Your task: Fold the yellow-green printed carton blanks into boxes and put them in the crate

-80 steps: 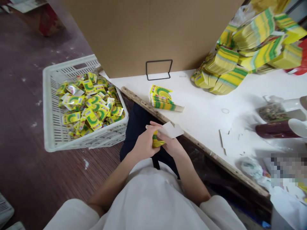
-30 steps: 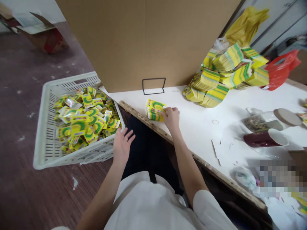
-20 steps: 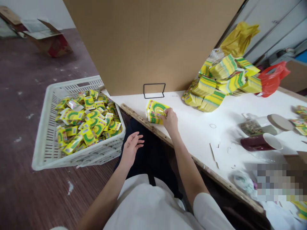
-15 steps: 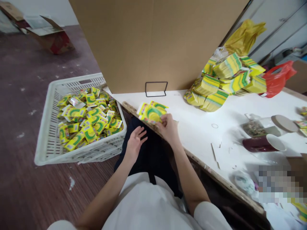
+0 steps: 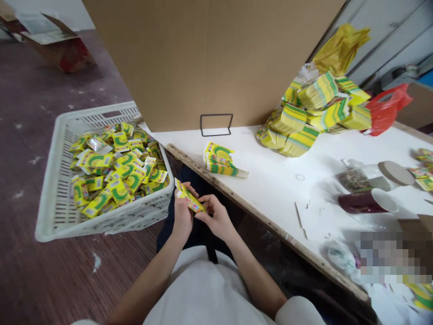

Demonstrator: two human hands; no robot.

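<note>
A yellow-and-green printed card packet (image 5: pixel 190 198) is held over my lap between both hands. My left hand (image 5: pixel 182 214) is closed around its left side, with the thumb across its face. The fingertips of my right hand (image 5: pixel 216 216) pinch its right end. On the table just beyond lies a fanned stack of flat yellow-and-green cards (image 5: pixel 219 160). To the left, a white plastic crate (image 5: pixel 49 194) holds many small yellow packets (image 5: pixel 118 169).
A tall cardboard sheet (image 5: pixel 209 58) stands at the table's back, behind a black wire stand (image 5: pixel 216 125). Bundled yellow cards (image 5: pixel 297 122) are piled at the right. A maroon cup (image 5: pixel 367 201) and a jar (image 5: pixel 361 176) lie on the white table (image 5: pixel 270 189).
My right hand has drawn one card packet from the stack down to my lap. My left hand has closed on it. The rest of the stack lies on the table.
</note>
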